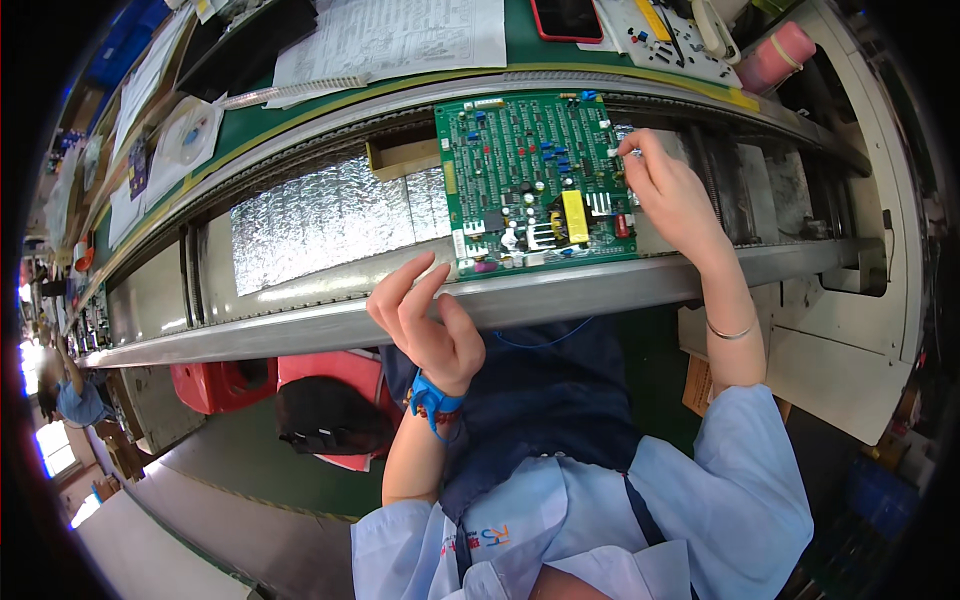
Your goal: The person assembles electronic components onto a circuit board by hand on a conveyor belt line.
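Note:
A green circuit board [505, 150] lies across the two rails of a conveyor, crowded with small parts. Among them are a yellow transformer [575, 217], blue parts, white connectors and silver heat sinks. At the board's right edge my right hand [668, 190] has thumb and forefinger pinched together beside a small white connector [612, 153]; whether the fingertips hold it is too small to tell. My left hand [428, 325] hovers over the near rail at the board's lower left corner, fingers loosely curled and apart, nothing in it. A blue wrist strap [434, 398] circles that wrist.
The near metal rail [300, 327] runs between my body and the board. Beyond the far rail lie printed sheets [400, 45], a red-edged phone [566, 18], a white tray of small parts [670, 40] and a pink bottle [778, 55]. A red chair [335, 385] stands below left.

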Motion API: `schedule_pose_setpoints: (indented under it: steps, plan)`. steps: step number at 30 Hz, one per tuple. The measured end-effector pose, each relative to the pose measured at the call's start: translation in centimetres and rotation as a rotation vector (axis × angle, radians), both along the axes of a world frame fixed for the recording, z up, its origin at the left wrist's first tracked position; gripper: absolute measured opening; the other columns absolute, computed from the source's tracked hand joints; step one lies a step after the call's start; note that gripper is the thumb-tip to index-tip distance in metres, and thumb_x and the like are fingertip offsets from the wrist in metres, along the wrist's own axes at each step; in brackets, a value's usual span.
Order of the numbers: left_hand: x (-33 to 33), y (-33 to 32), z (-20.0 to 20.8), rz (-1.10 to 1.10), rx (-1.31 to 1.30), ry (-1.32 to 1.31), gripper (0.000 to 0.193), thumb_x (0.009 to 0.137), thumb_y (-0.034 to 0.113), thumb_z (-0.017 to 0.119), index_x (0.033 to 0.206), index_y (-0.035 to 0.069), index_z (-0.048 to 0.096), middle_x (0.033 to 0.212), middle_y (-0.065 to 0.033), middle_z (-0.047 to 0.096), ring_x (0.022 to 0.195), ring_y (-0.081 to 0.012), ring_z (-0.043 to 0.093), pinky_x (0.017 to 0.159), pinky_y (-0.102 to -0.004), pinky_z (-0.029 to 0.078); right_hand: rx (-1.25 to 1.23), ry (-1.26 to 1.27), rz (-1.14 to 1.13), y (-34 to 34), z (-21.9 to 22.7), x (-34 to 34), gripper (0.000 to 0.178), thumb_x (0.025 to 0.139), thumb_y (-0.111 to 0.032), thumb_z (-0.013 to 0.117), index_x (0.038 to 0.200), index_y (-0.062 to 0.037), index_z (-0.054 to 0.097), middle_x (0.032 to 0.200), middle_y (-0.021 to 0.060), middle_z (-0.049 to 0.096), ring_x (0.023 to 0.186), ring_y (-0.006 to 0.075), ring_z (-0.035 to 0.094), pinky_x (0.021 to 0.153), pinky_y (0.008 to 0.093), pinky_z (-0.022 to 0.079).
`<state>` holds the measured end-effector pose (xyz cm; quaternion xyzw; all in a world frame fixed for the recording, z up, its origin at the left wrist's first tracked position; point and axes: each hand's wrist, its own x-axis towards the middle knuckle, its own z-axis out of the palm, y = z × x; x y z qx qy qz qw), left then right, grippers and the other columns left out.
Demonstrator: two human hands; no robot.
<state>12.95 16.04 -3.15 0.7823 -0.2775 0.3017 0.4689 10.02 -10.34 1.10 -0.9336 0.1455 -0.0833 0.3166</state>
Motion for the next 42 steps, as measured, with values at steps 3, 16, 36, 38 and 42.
schedule_pose_setpoints:
  steps: [3,16,36,38,42]
  plan:
    - [0.1,0.0,0.1,-0.002,0.008,-0.003,0.031,0.075,-0.002,0.051,0.104,0.004,0.059,0.112,-0.0127,0.058,0.1,-0.0275,0.049,0.089,-0.037,0.036,0.008,0.025,0.101,1.0,0.1,0.6,0.017,0.093,-0.016,0.042,0.106,-0.0042,0.045,0.068,0.0149,0.055,0.063,0.0321,0.055,0.058,0.0413,0.038]
    - [-0.3,-0.2,0.1,-0.012,-0.005,-0.009,0.032,0.074,-0.003,0.052,0.103,0.005,0.059,0.109,-0.0118,0.059,0.097,-0.0269,0.051,0.087,-0.0364,0.037,-0.093,-0.164,0.387,4.4,-0.9,2.9,0.017,0.083,-0.008,0.049,0.099,-0.0027,0.048,0.067,0.0168,0.059,0.065,0.0364,0.058,0.064,0.0471,0.045]
    - [0.4,-0.5,0.3,0.003,-0.044,-0.063,0.037,0.066,-0.007,0.053,0.099,0.006,0.063,0.105,-0.01,0.062,0.091,-0.0255,0.053,0.083,-0.0343,0.04,0.178,-0.005,0.289,5.7,4.1,7.9,0.011,0.085,-0.005,0.051,0.094,-0.0011,0.056,0.09,0.0123,0.059,0.088,0.0274,0.057,0.079,0.035,0.044]
    - [0.3,-0.5,0.2,-0.003,-0.039,-0.063,0.036,0.067,-0.006,0.053,0.099,0.006,0.063,0.106,-0.01,0.062,0.091,-0.0254,0.053,0.083,-0.0342,0.04,0.01,-0.061,0.404,3.5,1.9,7.9,0.018,0.083,-0.008,0.059,0.1,-0.0006,0.056,0.09,0.0072,0.062,0.085,0.0171,0.059,0.077,0.0304,0.045]
    - [0.3,-0.4,0.1,-0.003,-0.028,-0.072,0.036,0.067,-0.005,0.053,0.1,0.006,0.062,0.106,-0.0097,0.062,0.091,-0.0251,0.053,0.083,-0.0341,0.04,-0.097,-0.022,0.41,3.4,1.1,7.5,0.019,0.081,-0.008,0.063,0.097,0.0012,0.057,0.087,0.0069,0.062,0.077,0.0154,0.057,0.073,0.0276,0.047]
